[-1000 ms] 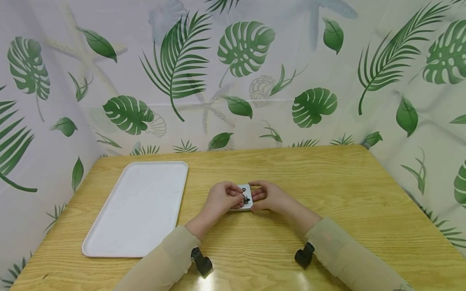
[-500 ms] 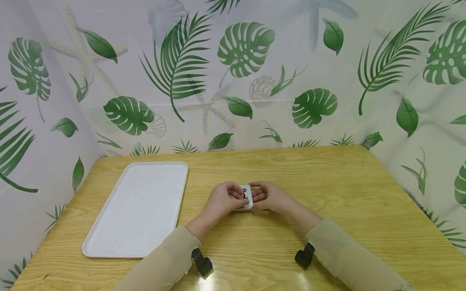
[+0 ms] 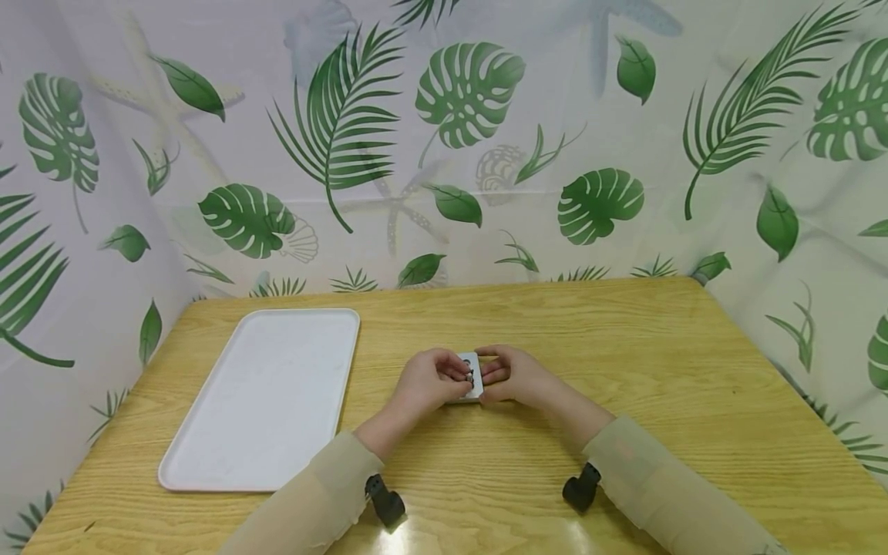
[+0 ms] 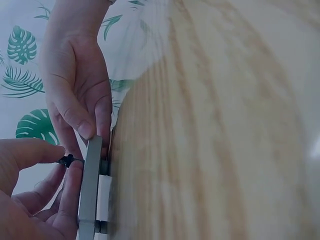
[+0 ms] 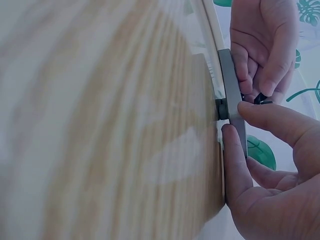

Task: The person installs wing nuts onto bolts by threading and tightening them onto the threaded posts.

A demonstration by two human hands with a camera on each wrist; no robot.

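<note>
A small pale grey plate (image 3: 475, 375) with round dark openings lies near the middle of the wooden table. Short dark feet hold it off the tabletop; one foot (image 5: 221, 109) shows in the right wrist view. From the left, my left hand (image 3: 428, 379) pinches a small black piece with a ridged, screw-like end (image 4: 67, 160) on the upper face of the plate. Its lower end is hidden by the fingers. My right hand (image 3: 516, 375) grips the right edge of the plate, thumb on the near corner and fingers along the far side.
A white rectangular tray (image 3: 260, 401) lies on the left side of the wooden table (image 3: 624, 347). Leaf-patterned cloth (image 3: 388, 154) hangs behind and at both sides. Black straps with small cameras are on both sleeves.
My left thumb and fingers have shifted slightly to the right over the black piece, and their pinch has changed position. The right hand and the plate have stayed in place.
</note>
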